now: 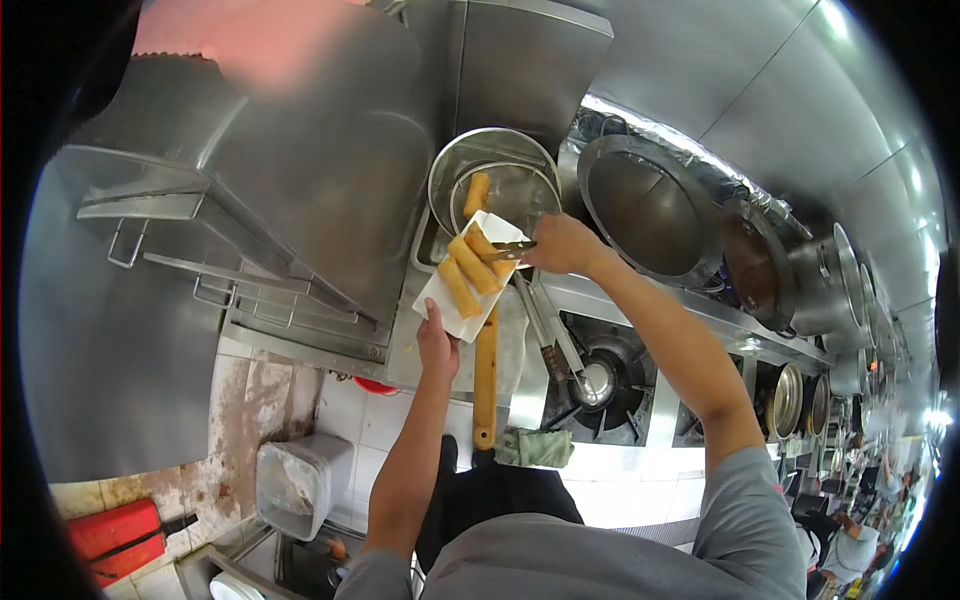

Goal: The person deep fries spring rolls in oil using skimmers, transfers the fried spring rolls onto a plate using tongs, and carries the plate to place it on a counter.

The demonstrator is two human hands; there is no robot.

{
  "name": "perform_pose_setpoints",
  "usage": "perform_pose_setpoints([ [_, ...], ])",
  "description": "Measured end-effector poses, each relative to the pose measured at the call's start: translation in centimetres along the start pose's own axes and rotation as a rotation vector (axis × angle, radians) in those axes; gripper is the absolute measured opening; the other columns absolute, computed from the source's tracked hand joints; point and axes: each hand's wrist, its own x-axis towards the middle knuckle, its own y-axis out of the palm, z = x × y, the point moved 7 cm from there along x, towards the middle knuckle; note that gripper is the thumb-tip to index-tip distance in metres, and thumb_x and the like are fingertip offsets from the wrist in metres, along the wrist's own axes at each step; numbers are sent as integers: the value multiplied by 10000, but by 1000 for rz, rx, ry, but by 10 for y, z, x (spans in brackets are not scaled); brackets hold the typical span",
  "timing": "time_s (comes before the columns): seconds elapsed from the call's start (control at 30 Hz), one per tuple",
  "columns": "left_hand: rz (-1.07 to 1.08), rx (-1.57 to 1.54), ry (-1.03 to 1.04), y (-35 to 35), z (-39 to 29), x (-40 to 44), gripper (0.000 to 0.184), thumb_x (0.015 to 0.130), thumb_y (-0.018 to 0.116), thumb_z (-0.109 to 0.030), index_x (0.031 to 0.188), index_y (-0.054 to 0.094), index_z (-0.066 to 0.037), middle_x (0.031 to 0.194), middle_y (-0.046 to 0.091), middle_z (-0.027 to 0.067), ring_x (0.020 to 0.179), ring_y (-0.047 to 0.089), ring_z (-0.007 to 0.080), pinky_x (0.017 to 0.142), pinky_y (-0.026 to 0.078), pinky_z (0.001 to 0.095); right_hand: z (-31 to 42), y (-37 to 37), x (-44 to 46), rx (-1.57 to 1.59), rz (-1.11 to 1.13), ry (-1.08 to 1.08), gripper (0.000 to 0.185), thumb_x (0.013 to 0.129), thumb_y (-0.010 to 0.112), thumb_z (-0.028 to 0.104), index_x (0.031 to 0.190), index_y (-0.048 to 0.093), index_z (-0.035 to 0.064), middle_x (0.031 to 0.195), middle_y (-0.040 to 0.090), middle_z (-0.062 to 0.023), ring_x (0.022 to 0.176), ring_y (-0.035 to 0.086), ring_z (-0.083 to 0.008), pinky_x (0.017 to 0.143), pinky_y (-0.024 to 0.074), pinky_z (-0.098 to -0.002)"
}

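My left hand holds the lower end of a white rectangular plate, thumb on its rim. Golden-brown spring rolls lie side by side on the plate. My right hand is closed around metal tongs, whose tips are at the rolls on the plate's right side. Whether the tongs pinch a roll I cannot tell. Just beyond the plate, another spring roll rests in a round wire strainer. A wooden handle extends toward me from under the plate.
A gas burner with a metal ladle on it is at the right, near a folded green cloth. Large woks line the back right. A grey plastic bin stands on the floor at left, below steel fryer equipment.
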Motion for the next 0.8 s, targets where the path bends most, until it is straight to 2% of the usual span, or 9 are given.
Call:
perform_pose_setpoints([
  [0.2,14,-39,28,-8,-5,-5,630,925,536,-494,1296,440,6,1268,551,97,1120,582,215,914,514,342,13,-70,-26,197,57,-29,494,817,561,420,875,665,-60,930,655,-282,889,645,-416,835,509,-458],
  [0.3,-6,-48,52,-15,-11,-12,617,928,544,-483,1274,452,19,1244,562,100,1095,595,207,889,524,331,-53,-6,55,114,-31,103,459,858,515,437,884,682,10,919,662,-262,858,651,-396,788,520,-447],
  [0.37,-5,-40,64,-17,-14,-14,622,926,544,-486,1280,449,18,1251,559,100,1100,593,207,895,520,333,-19,-18,57,128,106,74,429,853,528,423,915,692,30,957,667,-245,882,662,-365,778,526,-422],
  [0.43,-7,-38,60,-21,-16,-16,628,925,543,-489,1281,448,20,1252,559,98,1106,590,212,909,513,337,-16,1,64,449,222,289,458,833,561,413,1011,677,8,1079,661,-203,1008,649,-326,846,517,-396],
  [0.47,-8,-37,60,-22,-17,-17,628,925,543,-489,1281,448,20,1252,559,98,1106,590,212,909,513,337,-12,11,73,450,223,289,458,833,561,413,1011,677,8,1079,661,-203,1008,649,-326,846,517,-396],
  [0.57,-21,-43,65,-26,-21,-22,623,927,539,-489,1278,451,18,1252,559,98,1113,585,213,912,513,343,-14,28,87,373,15,482,481,828,562,385,1116,644,9,1190,630,-167,1109,610,-311,908,495,-385],
  [0.63,7,-44,79,-25,-24,-26,617,931,534,-485,1276,452,21,1256,557,103,1121,580,215,919,508,350,-1,10,79,213,-343,458,334,801,539,315,814,711,30,874,706,-155,795,694,-296,796,540,-412],
  [0.77,11,-46,78,-30,-28,-25,607,935,533,-477,1270,454,23,1254,557,106,1124,577,218,921,505,347,-22,29,101,268,-363,476,333,818,519,300,844,710,28,947,698,-170,880,683,-316,823,526,-429],
  [0.8,2,-38,73,-30,-29,-24,606,938,532,-473,1273,451,25,1254,556,106,1126,575,218,923,503,345,-29,38,112,296,-233,392,340,829,529,314,922,697,34,960,696,-173,863,689,-300,794,533,-407],
])
